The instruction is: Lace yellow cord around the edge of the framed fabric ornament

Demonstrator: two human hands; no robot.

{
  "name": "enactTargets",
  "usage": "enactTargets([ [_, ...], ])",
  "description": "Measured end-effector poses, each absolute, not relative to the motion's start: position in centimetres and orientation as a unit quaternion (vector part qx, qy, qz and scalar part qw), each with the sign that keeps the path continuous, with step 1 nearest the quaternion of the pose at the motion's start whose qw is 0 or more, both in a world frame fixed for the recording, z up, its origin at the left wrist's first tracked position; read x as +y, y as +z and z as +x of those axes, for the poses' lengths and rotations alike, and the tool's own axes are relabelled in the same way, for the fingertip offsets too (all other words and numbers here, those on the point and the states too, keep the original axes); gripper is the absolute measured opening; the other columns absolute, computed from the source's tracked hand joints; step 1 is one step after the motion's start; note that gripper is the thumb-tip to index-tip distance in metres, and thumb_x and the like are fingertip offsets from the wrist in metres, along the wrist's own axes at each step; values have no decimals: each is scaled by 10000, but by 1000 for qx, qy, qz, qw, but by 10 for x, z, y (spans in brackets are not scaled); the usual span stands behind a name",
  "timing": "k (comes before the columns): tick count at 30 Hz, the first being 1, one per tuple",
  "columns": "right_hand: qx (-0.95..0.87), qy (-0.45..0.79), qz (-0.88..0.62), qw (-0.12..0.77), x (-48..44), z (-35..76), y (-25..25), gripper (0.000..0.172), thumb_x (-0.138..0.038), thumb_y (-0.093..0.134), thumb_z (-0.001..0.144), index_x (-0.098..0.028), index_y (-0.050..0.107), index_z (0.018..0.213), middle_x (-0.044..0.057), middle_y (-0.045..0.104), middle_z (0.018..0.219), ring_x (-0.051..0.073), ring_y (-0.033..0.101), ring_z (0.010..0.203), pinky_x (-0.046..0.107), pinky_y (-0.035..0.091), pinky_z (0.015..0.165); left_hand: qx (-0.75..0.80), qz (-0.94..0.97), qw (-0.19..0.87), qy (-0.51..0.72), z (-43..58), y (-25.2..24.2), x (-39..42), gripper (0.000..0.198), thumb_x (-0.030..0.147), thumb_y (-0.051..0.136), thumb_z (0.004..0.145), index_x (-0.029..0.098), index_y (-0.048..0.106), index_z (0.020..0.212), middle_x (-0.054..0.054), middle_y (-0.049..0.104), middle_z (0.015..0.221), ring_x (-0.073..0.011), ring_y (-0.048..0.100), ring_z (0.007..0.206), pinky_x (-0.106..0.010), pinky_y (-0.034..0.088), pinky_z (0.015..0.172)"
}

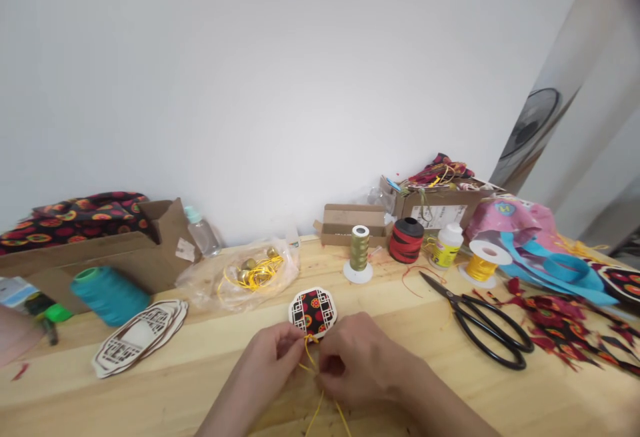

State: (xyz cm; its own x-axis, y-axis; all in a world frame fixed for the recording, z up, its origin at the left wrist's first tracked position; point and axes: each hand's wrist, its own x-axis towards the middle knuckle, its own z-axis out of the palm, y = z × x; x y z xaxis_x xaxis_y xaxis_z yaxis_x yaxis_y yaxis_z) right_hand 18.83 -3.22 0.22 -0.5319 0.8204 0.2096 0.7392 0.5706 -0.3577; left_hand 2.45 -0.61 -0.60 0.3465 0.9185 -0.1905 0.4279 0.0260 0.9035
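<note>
A small ornament (315, 310) with a pale cut-out wooden frame and black, red and orange patterned fabric lies flat on the table before me. Yellow cord (311, 352) is looped at its lower edge, and two strands trail toward me. My left hand (280, 352) pinches the cord by the ornament's lower left edge. Curled just to the right, my right hand (353, 360) has its fingers closed around the same cord; its fingertips are partly hidden. Black-handled scissors (480, 324) lie open to the right of my right hand.
Cut-out wooden frames (140, 338) and a teal thread cone (110, 295) lie left. Behind are a plastic bag (250, 274), an olive spool (359, 254), red-and-black thread (406, 240) and a glue bottle (446, 248). Fabric scraps (560, 324) and a yellow spool (483, 265) are right.
</note>
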Motion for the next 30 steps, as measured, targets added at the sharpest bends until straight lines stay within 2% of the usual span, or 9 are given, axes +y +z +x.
enactTargets([
  [4, -840, 124, -483, 215, -25, 192, 2, 114, -303, 532, 691, -205, 588, 676, -30, 617, 617, 96, 510, 537, 181, 297, 491, 506, 707, 438, 228, 19, -6, -5, 205, 293, 471, 713, 141, 606, 736, 1, 581, 586, -138, 489, 546, -208, 330, 493],
  [7, -822, 122, -502, 237, -20, 189, -2, 130, -267, 573, 667, -210, 573, 784, -24, 605, 703, 99, 517, 602, 178, 313, 523, 510, 723, 411, 218, 19, -2, -4, 226, 299, 448, 722, 150, 616, 754, 21, 544, 538, -130, 451, 501, -197, 296, 458],
  [11, -828, 100, -496, 242, -17, 182, -11, 69, -248, 548, 702, -207, 571, 753, -27, 587, 701, 96, 508, 604, 182, 302, 508, 510, 759, 348, 206, 17, 3, -5, 253, 293, 435, 735, 178, 635, 839, 53, 450, 449, -112, 378, 435, -187, 236, 426],
  [17, -847, 79, -471, 234, -17, 182, -14, 120, -205, 475, 773, -219, 594, 771, -23, 598, 736, 97, 525, 639, 185, 318, 527, 488, 786, 309, 221, 13, 8, -7, 220, 291, 481, 720, 262, 653, 856, 31, 577, 510, -146, 467, 474, -194, 292, 465],
  [21, -855, 71, -462, 225, -19, 185, -13, 169, -216, 431, 802, -228, 598, 785, -25, 592, 744, 97, 527, 649, 185, 325, 536, 455, 797, 307, 253, 14, 12, -6, 187, 252, 513, 698, 291, 677, 779, -14, 651, 696, -195, 547, 650, -221, 369, 575],
  [24, -855, 63, -464, 223, -19, 186, -12, 192, -233, 402, 818, -238, 592, 798, -24, 583, 743, 99, 521, 639, 190, 307, 514, 450, 772, 357, 273, 14, 13, -4, 187, 234, 508, 693, 260, 684, 751, -32, 641, 787, -201, 556, 754, -240, 398, 668],
  [26, -856, 54, -466, 218, -19, 187, -12, 192, -236, 400, 817, -236, 589, 789, -21, 575, 735, 100, 513, 626, 195, 282, 489, 462, 716, 445, 276, 14, 10, -2, 195, 216, 494, 688, 215, 669, 774, -30, 644, 748, -184, 570, 721, -244, 412, 662],
  [28, -859, 42, -467, 207, -19, 187, -12, 180, -232, 412, 807, -230, 586, 763, -20, 566, 720, 99, 500, 601, 205, 246, 461, 481, 641, 534, 270, 14, 7, -1, 200, 198, 479, 673, 167, 638, 789, 5, 604, 585, -122, 539, 513, -205, 400, 510],
  [30, -862, 27, -466, 195, -19, 187, -12, 152, -218, 436, 790, -228, 582, 747, -23, 555, 700, 97, 480, 572, 219, 204, 438, 498, 571, 597, 264, 15, 4, -1, 204, 187, 459, 652, 141, 605, 787, 57, 508, 482, -47, 376, 331, -153, 273, 356],
])
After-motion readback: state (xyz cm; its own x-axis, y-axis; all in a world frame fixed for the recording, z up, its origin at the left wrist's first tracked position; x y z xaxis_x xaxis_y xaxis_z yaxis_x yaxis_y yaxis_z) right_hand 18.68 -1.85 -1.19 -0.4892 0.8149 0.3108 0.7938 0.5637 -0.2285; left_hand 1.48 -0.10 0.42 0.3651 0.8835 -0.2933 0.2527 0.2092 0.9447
